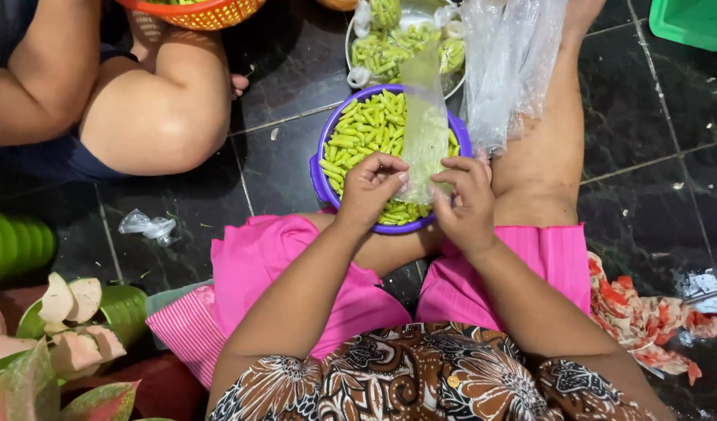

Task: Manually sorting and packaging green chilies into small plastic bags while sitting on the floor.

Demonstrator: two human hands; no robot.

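Note:
A purple bowl (321,178) full of cut green bean pieces (364,132) sits on the dark tiled floor between my knees. My left hand (369,189) and my right hand (466,201) are just above its near rim, both pinching the bottom edge of a small clear plastic bag (424,117) that stands up over the beans. The bag looks empty.
A stack of clear plastic bags (508,62) lies over my right leg. A metal bowl (349,47) with bagged beans stands behind the purple one. Another person's knee (167,109) and an orange basket (195,12) are at upper left. A green container (694,19) is at upper right.

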